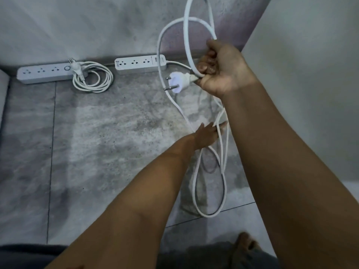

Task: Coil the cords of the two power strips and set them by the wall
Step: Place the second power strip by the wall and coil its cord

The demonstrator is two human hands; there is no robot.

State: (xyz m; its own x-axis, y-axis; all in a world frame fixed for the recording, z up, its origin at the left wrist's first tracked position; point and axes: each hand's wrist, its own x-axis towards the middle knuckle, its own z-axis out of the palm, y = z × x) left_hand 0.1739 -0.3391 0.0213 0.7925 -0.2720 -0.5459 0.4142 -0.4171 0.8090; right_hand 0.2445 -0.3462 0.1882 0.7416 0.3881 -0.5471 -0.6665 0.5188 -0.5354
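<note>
Two bare forearms fill the lower half of the view, reaching over a grey tiled floor [97, 142] toward the wall [77, 26]. Much of the white cord [223, 183] is hard to follow: its top loop runs out of the upper edge, part of it passes behind the right forearm, and its lower loop hangs in front of its own shadow, so whether it touches the floor is unclear. At the bottom edge a bare foot [245, 243] is partly cut off and blurred.

The right hand [221, 70] has its grip closed around several gathered strands of the cord, with the plug [177, 82] sticking out just left of the fist, pins pointing left. Below it, the left hand [206, 137] is held loosely open, fingers [219, 126] extended and touching the hanging strands; whether any strand is pinched is unclear.

Beyond the right grip, the second power strip [139, 64] lies against the wall, its cord leading up toward that fist. Well to the left of both hands, the first power strip [44, 72] also lies by the wall, with its coiled cord [93, 79] beside it, the plug resting on top.
</note>
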